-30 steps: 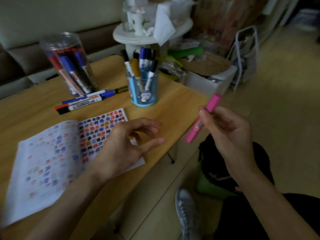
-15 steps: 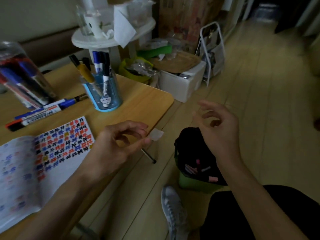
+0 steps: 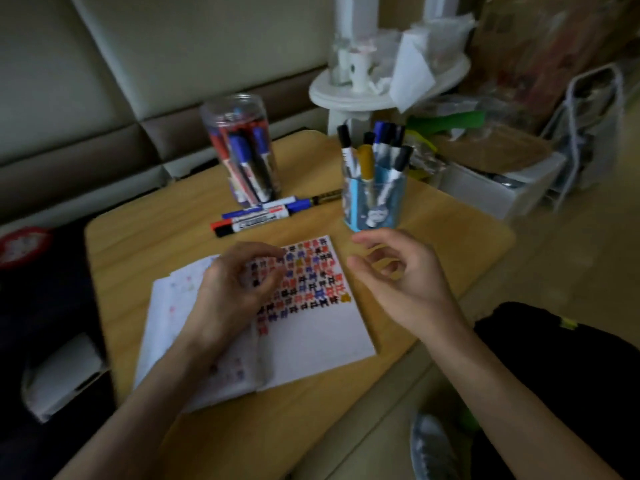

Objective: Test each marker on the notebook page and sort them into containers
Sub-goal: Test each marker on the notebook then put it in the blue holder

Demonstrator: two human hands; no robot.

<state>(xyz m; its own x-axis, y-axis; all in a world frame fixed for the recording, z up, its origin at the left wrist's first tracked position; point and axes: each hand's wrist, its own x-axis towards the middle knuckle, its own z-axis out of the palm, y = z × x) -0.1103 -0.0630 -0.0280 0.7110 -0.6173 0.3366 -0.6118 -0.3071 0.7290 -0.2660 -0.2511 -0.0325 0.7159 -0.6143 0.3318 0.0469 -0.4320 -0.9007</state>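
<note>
Where my left hand (image 3: 232,296) lies: over the middle of the open notebook (image 3: 313,336), covering the fold and the near edge of the right page.
Left fingers: curled in toward the thumb above the paper; the blur hides whether they pinch anything, so I cannot tell.
Off the page's right edge: my right hand (image 3: 410,287) hangs in the air just in front of the blue cup (image 3: 374,204), touching neither cup nor notebook.
Right fingers: loosely curved and spread apart, thumb out, nothing in them.
Page: the notebook lies flat on the wooden table (image 3: 138,244). Its right page carries rows of small red, blue and black test marks over the upper half, with a gold one at the right end of a row. The lower half is blank.
Cup: upright near the table's right side, with markers standing in it, black, blue and gold caps up.
Far edge: a clear jar (image 3: 242,147) stands upright, left of the cup and apart from it, with red, blue and black markers leaning inside.
Between jar and notebook: loose markers (image 3: 254,218) lie side by side on the table, touching each other, red and black caps pointing left.
Toward the cup: a gold-banded marker (image 3: 325,196) lies at the right end of that group.
Behind the table: a white round stand (image 3: 367,95).
On the floor: a shoe (image 3: 433,448) below my right forearm.
</note>
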